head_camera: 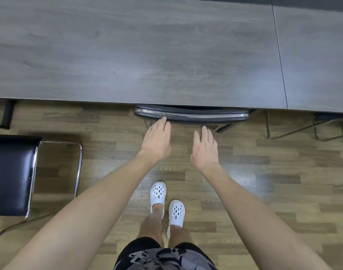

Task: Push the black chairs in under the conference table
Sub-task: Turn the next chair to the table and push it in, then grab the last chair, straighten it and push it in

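A black chair (192, 114) sits tucked under the grey wood-grain conference table (139, 55); only the top of its backrest shows past the table's near edge. My left hand (157, 139) reaches forward with straight fingers, the tips touching the backrest's left part. My right hand (204, 148) is held flat with straight fingers just short of the backrest, holding nothing. A second black chair (11, 176) with a chrome frame stands out on the floor at the left, away from the table.
A black table leg (8, 114) stands at the far left under the edge. Chrome chair frames (307, 127) show under the table at the right. My feet in white clogs (166, 201) stand on the wood-plank floor.
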Available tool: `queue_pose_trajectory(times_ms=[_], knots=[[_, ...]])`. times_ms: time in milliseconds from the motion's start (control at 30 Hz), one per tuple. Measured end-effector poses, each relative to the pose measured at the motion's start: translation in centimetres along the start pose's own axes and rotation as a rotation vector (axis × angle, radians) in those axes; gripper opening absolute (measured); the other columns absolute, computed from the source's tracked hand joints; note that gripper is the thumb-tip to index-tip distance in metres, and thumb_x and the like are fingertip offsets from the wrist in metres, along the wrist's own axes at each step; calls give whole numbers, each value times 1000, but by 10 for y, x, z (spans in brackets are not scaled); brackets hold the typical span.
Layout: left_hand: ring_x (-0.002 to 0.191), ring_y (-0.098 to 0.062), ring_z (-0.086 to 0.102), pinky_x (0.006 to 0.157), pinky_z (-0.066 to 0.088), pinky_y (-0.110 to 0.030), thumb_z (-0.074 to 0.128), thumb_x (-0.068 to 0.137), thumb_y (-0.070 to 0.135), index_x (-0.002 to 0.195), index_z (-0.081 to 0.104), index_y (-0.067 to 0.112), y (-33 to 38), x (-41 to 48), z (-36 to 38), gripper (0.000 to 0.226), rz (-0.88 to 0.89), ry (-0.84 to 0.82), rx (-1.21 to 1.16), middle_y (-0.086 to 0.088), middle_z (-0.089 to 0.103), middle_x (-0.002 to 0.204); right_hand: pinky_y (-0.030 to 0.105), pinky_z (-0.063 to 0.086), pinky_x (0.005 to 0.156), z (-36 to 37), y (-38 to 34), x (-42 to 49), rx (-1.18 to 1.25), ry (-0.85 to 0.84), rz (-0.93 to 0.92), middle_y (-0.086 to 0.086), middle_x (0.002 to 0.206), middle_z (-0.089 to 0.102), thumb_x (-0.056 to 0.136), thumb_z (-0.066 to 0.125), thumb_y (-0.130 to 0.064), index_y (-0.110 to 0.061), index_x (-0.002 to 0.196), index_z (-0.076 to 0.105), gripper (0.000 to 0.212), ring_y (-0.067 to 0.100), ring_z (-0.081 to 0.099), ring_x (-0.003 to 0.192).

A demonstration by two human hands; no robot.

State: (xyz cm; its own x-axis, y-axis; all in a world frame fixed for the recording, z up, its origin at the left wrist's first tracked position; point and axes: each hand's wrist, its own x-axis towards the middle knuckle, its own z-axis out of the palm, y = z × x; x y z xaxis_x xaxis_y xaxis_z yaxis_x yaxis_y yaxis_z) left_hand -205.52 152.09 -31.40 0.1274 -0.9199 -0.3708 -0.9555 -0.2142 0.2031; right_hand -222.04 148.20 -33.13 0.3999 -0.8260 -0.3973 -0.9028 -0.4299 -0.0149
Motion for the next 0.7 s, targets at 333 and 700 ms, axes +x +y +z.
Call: queue_pose_trajectory(times_ms=[333,700], knots=[[111,-36,53,87,44,-42,47,95,29,116,46,8,29,-105,34,30,-69,-191,-60,-14,52,119,38,33,98,17,-6,-74,-10,-180,-164,7,126,54,88,54,-24,-13,118,48,33,28,46,121],[113,-35,53,91,42,-40,48,95,33,122,47,7,0,-186,62,37,-138,-175,-143,-16,53,122,38,33,98,40,-60,-125,-45,-162,-311,8,127,54,89,51,-25,-13,120,48,33,27,46,121]])
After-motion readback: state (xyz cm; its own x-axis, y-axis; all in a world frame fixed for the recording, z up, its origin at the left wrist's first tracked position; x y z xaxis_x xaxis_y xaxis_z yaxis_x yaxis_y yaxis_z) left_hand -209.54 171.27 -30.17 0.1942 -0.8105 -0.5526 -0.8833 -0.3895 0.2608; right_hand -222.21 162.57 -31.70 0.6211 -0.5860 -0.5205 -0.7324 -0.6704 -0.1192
